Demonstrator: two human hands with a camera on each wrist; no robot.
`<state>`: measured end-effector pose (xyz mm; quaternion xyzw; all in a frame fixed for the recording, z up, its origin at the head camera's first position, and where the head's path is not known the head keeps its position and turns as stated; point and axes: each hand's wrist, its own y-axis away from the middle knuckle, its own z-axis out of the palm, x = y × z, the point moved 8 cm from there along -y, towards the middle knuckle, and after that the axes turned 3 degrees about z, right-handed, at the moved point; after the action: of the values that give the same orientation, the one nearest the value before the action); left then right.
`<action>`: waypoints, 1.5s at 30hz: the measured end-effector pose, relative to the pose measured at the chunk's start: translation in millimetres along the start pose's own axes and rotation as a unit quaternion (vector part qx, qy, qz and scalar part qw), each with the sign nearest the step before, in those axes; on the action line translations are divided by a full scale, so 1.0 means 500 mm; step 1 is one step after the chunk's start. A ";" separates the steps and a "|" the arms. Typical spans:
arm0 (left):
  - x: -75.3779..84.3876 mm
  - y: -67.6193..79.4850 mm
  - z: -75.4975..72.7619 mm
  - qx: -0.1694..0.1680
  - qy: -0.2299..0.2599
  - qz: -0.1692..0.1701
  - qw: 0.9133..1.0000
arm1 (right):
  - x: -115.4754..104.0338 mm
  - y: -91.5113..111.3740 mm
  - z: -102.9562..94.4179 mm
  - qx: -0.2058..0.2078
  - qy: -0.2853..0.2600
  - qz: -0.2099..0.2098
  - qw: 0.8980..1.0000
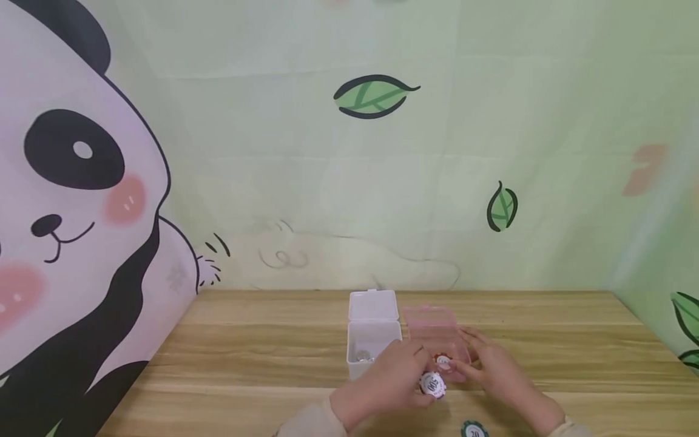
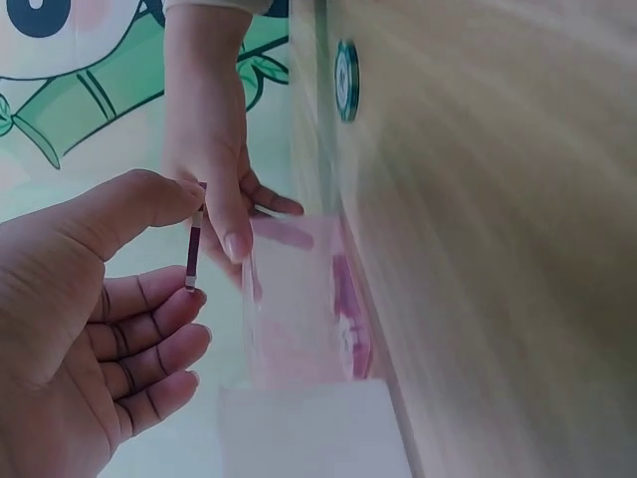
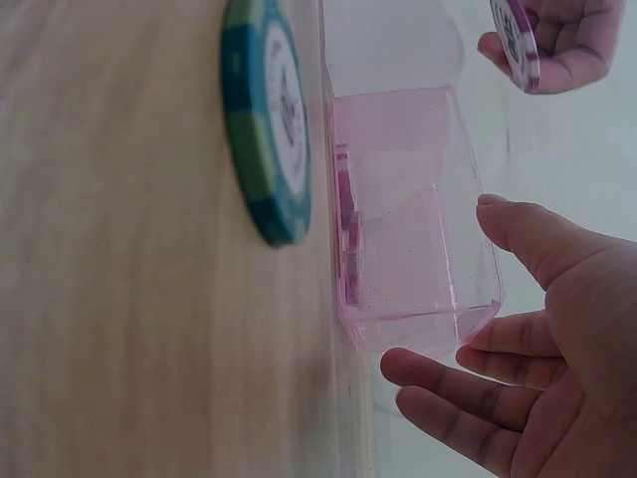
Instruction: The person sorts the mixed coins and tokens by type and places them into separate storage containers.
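Observation:
My left hand (image 1: 389, 377) pinches a white and purple poker chip (image 1: 433, 385) marked 500 between thumb and fingertips, in front of the pink clear box (image 1: 431, 332). In the left wrist view the chip (image 2: 194, 239) appears edge-on. My right hand (image 1: 496, 369) grips the near right corner of the pink box, thumb at its front rim and fingers along its side. The lid of that box stands open. Chips (image 3: 352, 239) lie on its bottom, one with a red edge. A green poker chip (image 1: 474, 430) lies on the table nearer to me.
Left of the pink box stands a white box (image 1: 374, 305), lid folded back, with clear round pieces (image 1: 363, 355) inside. Both boxes are on the wooden table (image 1: 246, 346). Behind it hangs a green backdrop (image 1: 273, 133) with a panda and leaves.

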<state>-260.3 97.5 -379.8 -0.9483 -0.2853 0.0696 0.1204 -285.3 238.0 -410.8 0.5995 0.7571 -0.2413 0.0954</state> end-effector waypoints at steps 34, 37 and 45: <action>-0.088 -0.075 0.035 -0.013 -0.031 -0.069 0.997 | -0.001 0.000 0.001 -0.004 -0.020 -0.001 1.000; -0.091 -0.078 0.042 -0.014 -0.029 -0.071 0.997 | -0.002 0.001 -0.001 0.002 -0.004 -0.003 1.000; -0.096 -0.082 0.048 -0.018 -0.030 -0.074 0.997 | -0.002 0.002 -0.001 0.002 0.002 0.000 1.000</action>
<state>-326.5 108.5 -388.6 -0.9239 -0.3596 0.0839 0.1000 -283.8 237.7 -410.2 0.6001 0.7570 -0.2415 0.0923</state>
